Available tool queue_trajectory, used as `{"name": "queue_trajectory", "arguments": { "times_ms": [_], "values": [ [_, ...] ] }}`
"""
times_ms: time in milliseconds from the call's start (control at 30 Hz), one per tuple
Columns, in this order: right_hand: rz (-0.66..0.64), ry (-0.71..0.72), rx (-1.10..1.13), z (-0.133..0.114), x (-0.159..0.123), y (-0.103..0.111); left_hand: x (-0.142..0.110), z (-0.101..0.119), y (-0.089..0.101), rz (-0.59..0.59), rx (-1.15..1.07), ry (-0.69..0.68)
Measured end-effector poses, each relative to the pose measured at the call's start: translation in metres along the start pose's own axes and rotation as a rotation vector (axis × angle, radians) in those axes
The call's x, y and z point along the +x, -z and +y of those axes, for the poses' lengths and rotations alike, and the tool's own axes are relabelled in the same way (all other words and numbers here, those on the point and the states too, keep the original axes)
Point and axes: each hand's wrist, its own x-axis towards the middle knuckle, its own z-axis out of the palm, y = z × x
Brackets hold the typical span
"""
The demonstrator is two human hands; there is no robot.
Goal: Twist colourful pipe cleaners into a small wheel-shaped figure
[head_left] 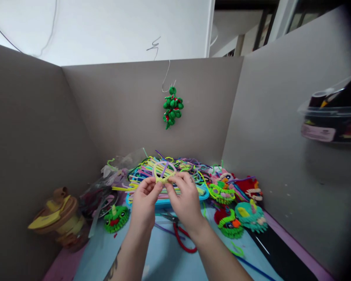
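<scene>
Both hands are raised in front of me over the table, pinching one small piece made of bent pipe cleaners (164, 163). It has a pale pink loop, a purple strip across its middle and a yellow band along the bottom. My left hand (144, 199) has thumb and forefinger closed on the yellow band's left end. On the right end, my right hand (183, 195) grips the same band between thumb and fingers. Behind the hands, a blue tray (204, 194) bears a heap of loose pipe cleaners (143, 171). Red-handled scissors (183, 238) lie below the right wrist.
A green pipe-cleaner creature (117, 218) sits at left, beside a brown lidded cup (58, 218). Several colourful creatures (229, 222) crowd the right. Grey panels (119, 105) enclose the table; a green bunch (173, 107) hangs on the back one. A tub (330, 121) hangs at right.
</scene>
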Motion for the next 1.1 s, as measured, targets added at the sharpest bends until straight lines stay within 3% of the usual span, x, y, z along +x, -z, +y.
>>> {"name": "queue_trajectory", "arguments": {
  "times_ms": [367, 667, 1100],
  "values": [
    [-0.079, -0.153, 0.185, -0.004, 0.005, 0.006, 0.0, -0.007, 0.0, -0.003, 0.075, -0.082],
    [-0.018, -0.099, 0.264, -0.009, -0.004, 0.0, -0.002, -0.006, -0.003, 0.019, -0.086, 0.05],
    [-0.129, -0.084, 0.215, -0.006, 0.0, 0.006, 0.002, -0.006, 0.0, 0.004, -0.048, 0.033]
  ]
}}
